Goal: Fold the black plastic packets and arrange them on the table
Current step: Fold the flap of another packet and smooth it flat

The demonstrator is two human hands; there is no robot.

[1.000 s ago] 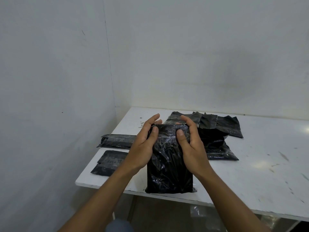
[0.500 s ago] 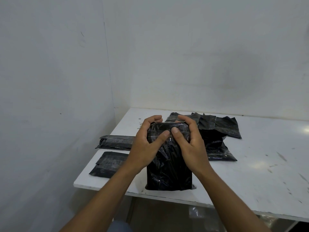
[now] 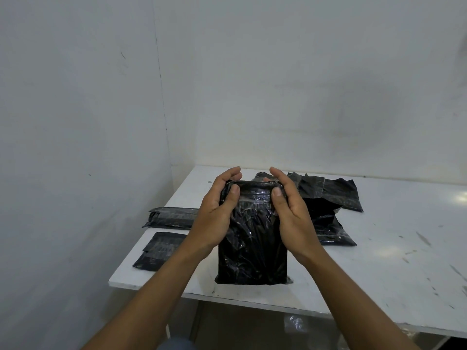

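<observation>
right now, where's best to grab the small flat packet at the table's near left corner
Pinch its left edge, coming from the left. The small packet lies flat near that side of the table, so it can probably be lifted by its thin rim there.

Held packet (image 3: 252,248): upper corners hidden under left hand (image 3: 217,218) and right hand (image 3: 290,215). Pile of packets (image 3: 333,193) behind right hand: near part covered, count unclear. Folded packet (image 3: 171,217) left of left hand: right end hidden behind hand. Tabletop (image 3: 391,261) cut off at frame edge beyond right hand.
</observation>
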